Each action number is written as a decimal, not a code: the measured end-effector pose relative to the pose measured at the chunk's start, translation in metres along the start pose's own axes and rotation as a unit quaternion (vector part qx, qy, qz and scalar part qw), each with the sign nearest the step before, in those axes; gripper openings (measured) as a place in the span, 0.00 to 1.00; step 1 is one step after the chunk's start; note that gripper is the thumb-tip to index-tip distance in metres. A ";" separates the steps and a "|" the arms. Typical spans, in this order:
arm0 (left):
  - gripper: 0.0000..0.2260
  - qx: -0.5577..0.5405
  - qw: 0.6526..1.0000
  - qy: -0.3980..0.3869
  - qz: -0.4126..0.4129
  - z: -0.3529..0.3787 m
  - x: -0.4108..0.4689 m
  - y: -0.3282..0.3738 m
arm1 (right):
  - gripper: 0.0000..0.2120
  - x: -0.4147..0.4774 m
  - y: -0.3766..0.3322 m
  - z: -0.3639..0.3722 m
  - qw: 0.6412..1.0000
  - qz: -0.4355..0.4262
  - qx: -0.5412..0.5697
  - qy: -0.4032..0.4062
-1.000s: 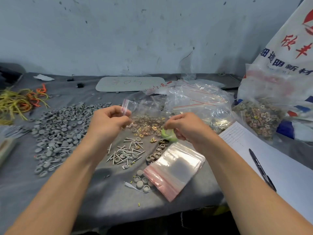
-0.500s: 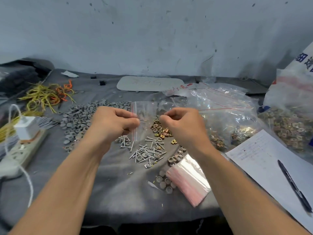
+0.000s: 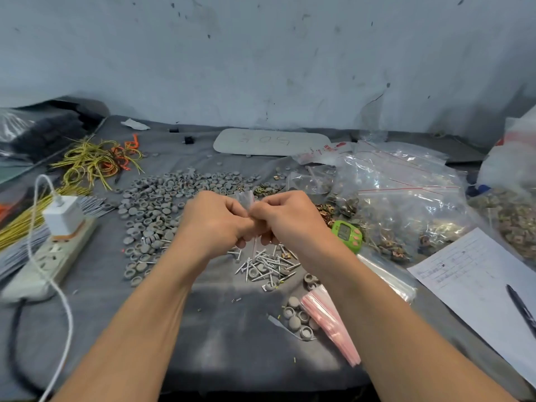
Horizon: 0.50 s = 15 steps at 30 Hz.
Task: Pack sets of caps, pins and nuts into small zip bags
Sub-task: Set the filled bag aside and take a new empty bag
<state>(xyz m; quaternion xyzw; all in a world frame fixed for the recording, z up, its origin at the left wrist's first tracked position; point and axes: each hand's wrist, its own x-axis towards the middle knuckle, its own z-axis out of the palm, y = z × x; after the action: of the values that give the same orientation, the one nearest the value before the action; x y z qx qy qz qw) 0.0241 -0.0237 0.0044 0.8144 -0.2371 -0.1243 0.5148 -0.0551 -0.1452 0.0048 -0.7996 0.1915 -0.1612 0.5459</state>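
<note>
Small zip bag (image 3: 245, 199) is centre frame, held up off the grey table cloth (image 3: 226, 343) between both hands. It's mostly hidden: a crumpled clear corner with a reddish edge shows above the knuckles, and a sliver hangs below them. Can't tell if its mouth is open or what's inside.

Left hand (image 3: 214, 221) and right hand (image 3: 287, 219) are knuckle to knuckle with fingers curled, each pinching the bag. Fingertips are out of sight behind the backs of the hands.

- Pins (image 3: 266, 264): loose pile just below the hands, a few caps mixed in.
- Caps (image 3: 162, 204): wide grey spread left of the hands, its right edge covered by the left hand.
- Nuts (image 3: 324, 211): brass-coloured, just right of the right hand and partly hidden by it.
- Green counter (image 3: 346, 235): beside the right forearm, display unreadable.
- Stack of empty bags (image 3: 327, 320): lower centre, pink strips, one edge under the right forearm.
- Large clear bags (image 3: 406, 204): right side, contents blurred by glare.
- Paper sheet (image 3: 478, 282) and pen (image 3: 522, 310): lower right, both cut off by the frame edge.
- Power strip (image 3: 49, 256): left, with a white charger (image 3: 63, 217) plugged in. The cable runs off the bottom edge.
- Yellow wires (image 3: 92, 161): upper left.
- Grey plate (image 3: 272, 142): at the back, handwriting illegible.
</note>
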 end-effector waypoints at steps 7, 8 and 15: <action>0.13 -0.128 0.982 -0.140 0.004 -0.013 -0.007 -0.003 | 0.14 0.000 0.000 -0.005 0.996 -0.045 -0.053 -0.050; 0.13 -0.155 0.973 -0.169 -0.003 -0.014 -0.007 -0.004 | 0.15 -0.001 0.001 -0.006 0.995 -0.053 -0.053 -0.060; 0.24 -0.341 0.884 -0.318 0.020 -0.017 -0.003 -0.002 | 0.20 -0.003 -0.005 -0.009 0.984 -0.088 0.105 -0.114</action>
<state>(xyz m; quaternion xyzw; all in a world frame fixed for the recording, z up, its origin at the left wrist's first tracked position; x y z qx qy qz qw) 0.0299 -0.0082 0.0103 0.5000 -0.3475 -0.4399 0.6601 -0.0610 -0.1490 0.0127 -0.7649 0.0390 -0.1355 0.6285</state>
